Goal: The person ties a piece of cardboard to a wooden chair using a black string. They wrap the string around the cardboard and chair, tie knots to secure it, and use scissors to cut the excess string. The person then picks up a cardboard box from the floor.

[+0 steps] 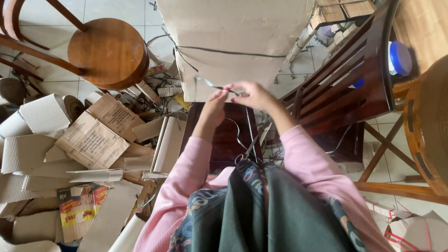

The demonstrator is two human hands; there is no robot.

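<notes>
Landmark: large cardboard-wrapped bundle (233, 37), top centre, girdled by a dark cord; all places below are given relative to it.
Scrap cardboard (88, 140): heaped on the tiled floor, well left of and below the bundle; flattened boxes and corrugated sheets overlap.
Round wooden stool (108, 51): just left of the bundle, above the scrap heap.
Left hand (215, 103): at the bundle's lower edge, fingers drawn together; grip pinched on the thin strap (219, 87).
Thin strap: a pale band running from the bundle's lower face to the two hands, its loose tail hanging down below them.
Right hand (254, 94): touching the bundle's lower edge, just right of the left hand; grip pressed together on the same strap.
Dark wooden chair (345, 84): right of the bundle, its slatted back tilted.
Blue-lidded jar (399, 58): well right of the bundle, beyond the chair.
</notes>
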